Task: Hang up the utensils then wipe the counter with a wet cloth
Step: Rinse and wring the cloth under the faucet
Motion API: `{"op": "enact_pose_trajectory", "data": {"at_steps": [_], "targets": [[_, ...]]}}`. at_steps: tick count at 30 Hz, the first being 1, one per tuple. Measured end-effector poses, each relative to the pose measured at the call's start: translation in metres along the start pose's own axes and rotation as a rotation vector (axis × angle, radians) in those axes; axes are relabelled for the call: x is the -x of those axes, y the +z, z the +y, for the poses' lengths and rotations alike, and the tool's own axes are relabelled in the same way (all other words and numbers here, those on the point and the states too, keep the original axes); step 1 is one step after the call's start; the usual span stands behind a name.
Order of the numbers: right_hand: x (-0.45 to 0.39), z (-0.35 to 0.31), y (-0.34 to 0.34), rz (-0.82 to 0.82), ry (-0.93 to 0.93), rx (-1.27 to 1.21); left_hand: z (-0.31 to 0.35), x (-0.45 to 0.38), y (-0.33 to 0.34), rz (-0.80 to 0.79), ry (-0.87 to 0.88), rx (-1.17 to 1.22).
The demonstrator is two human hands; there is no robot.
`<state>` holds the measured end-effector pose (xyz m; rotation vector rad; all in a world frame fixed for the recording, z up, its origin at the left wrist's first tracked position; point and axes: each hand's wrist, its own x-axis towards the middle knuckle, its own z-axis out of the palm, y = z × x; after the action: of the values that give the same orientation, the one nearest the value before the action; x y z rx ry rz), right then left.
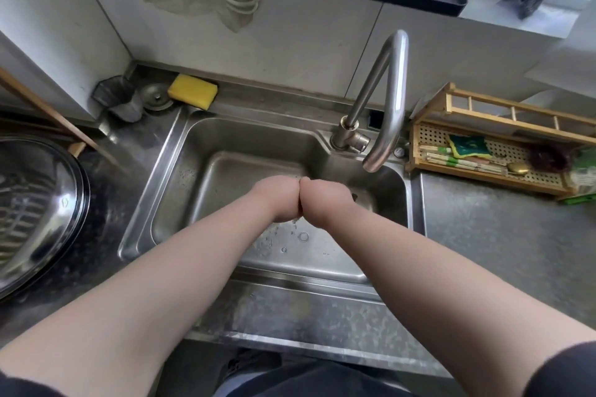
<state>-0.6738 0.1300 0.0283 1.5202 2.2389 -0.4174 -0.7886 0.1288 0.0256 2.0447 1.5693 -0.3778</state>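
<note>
Soft even daylight from the window ledge above, pale glare on the curved steel faucet [388, 100] and domed glass pan lid [35, 206], faint shadows, wide-angle bending at edges, slight softness throughout

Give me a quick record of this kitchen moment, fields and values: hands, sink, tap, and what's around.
hands: left hand and right hand pressed together over the sink, fingers hidden
cloth: not visible
sink: steel, water drops below the hands
tap: spout over the basin
left rear: yellow sponge
right: wooden rack
far left: glass lid
</note>
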Motion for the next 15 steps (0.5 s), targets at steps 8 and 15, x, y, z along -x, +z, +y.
{"op": "enact_pose_trajectory", "data": {"at_steps": [8, 15], "targets": [[-0.008, 0.006, -0.004, 0.201, -0.225, 0.134, -0.01, 0.006, -0.002, 0.02, -0.014, 0.365], [-0.001, -0.001, -0.003, 0.126, 0.006, -0.279, -0.034, 0.029, -0.005, 0.11, -0.043, 0.663]]}}
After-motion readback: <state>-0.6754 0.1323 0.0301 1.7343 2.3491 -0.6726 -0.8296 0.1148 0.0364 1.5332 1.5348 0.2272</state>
